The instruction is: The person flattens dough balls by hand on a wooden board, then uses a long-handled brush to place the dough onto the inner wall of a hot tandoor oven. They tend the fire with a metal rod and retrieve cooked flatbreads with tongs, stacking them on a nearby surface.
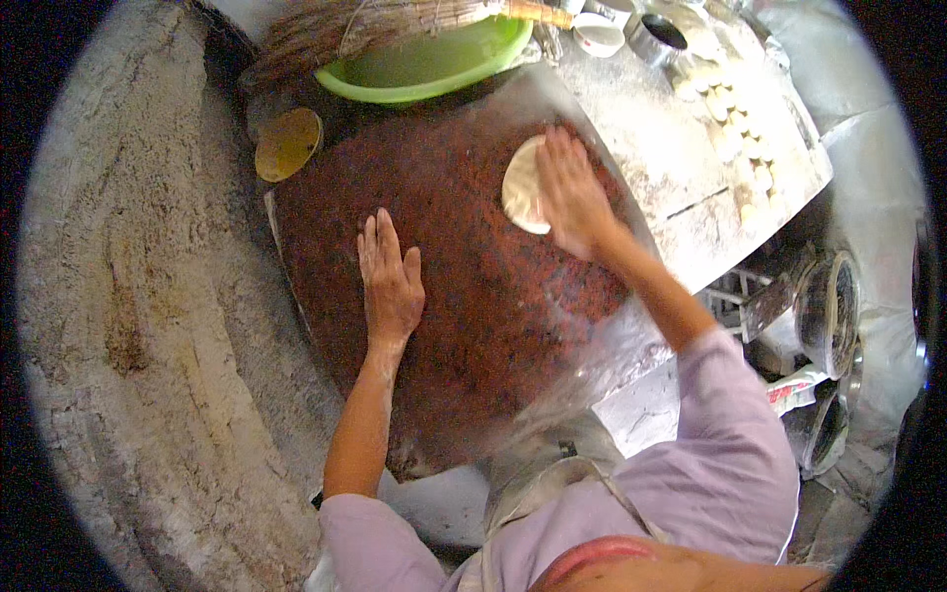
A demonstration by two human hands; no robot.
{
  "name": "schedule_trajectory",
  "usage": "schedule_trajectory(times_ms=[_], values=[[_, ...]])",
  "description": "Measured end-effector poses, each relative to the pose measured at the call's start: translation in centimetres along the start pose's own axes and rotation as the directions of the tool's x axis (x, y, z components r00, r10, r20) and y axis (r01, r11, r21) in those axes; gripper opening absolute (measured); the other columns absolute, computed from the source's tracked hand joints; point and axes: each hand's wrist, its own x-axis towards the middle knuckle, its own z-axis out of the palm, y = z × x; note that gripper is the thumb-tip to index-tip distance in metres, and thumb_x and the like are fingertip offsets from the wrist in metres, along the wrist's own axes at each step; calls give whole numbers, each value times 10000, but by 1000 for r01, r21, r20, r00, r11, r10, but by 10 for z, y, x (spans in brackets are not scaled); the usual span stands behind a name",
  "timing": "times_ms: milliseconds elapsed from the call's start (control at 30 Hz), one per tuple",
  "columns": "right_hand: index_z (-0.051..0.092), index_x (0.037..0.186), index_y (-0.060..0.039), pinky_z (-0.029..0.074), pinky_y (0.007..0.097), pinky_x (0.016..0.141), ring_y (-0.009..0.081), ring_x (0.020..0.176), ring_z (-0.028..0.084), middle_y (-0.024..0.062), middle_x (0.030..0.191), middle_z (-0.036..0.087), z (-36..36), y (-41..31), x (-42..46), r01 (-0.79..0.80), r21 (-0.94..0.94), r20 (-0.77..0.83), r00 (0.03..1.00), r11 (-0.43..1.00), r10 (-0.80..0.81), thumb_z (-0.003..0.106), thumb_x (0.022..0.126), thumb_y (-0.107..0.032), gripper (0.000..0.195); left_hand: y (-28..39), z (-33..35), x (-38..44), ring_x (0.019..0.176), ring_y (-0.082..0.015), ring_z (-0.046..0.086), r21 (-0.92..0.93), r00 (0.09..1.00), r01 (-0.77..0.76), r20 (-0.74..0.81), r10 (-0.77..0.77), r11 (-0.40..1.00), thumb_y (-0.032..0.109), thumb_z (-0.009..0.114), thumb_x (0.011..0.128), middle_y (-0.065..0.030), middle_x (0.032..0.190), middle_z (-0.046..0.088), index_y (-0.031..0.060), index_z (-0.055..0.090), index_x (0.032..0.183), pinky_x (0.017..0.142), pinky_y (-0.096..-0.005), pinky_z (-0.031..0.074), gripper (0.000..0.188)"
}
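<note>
A flat, round disc of pale dough [522, 185] lies near the far right edge of a reddish-brown speckled work slab [473, 311]. My right hand [573, 189] is laid over the disc's right side, fingers stretched out, hiding that part of the dough. To the left, my left hand [390, 285] is flat with its thumb spread, over the slab and apart from the dough. It holds nothing; whether it touches the slab I cannot tell. Whitish dust, like flour, marks my left wrist.
Behind the slab are a green basin [429, 74] and a straw broom [318, 37]. A round yellowish piece [288, 146] sits at the far left, beside a rough earthen surface [148, 296]. Several dough pieces [740, 133], a white bowl [598, 35] and a metal pot [657, 37] occupy the right-hand table.
</note>
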Motion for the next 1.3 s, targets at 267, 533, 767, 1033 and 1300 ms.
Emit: schedule_trajectory(times_ms=[267,533,767,1033,1300], values=[[123,1326,87,31,409,1075,338,1319,57,260,1396,86,-5,0,-13,67,103,-74,995,992,-59,300,880,-364,658,3,-1,-1,1266,-382,208,15,999,33,31,-33,999,210,369,913,-230,1358,233,-2,170,1348,1049,-440,170,524],[178,1298,116,71,405,1072,373,1297,139,288,1366,164,-10,-4,-38,180,204,-4,983,962,-183,341,829,-516,803,2,-2,-8,1269,-376,205,12,995,49,82,-50,999,163,361,905,-228,1361,230,-19,174,1342,1053,-432,165,509],[206,1295,104,78,407,1077,331,1315,98,253,1379,173,-29,-22,-28,282,414,-42,956,866,-291,491,779,-445,805,2,-10,-2,1284,-344,199,7,994,39,98,-40,999,168,356,906,-197,1373,234,-18,171,1345,1059,-433,145,511],[198,1289,122,63,402,1076,381,1298,112,286,1363,173,-19,-35,-16,170,224,-27,985,960,-168,432,815,-439,770,-2,-2,-2,1288,-318,203,-119,997,61,55,-55,991,209,335,921,-186,1371,249,-21,199,1336,1069,-423,135,494],[187,1289,130,76,416,1071,387,1296,114,290,1370,148,45,-18,20,-46,16,-363,931,999,49,395,852,-405,721,29,-49,-54,1307,-355,-104,-525,961,248,30,-274,814,510,170,893,-181,1424,-41,97,174,1376,1022,-530,-44,636]])
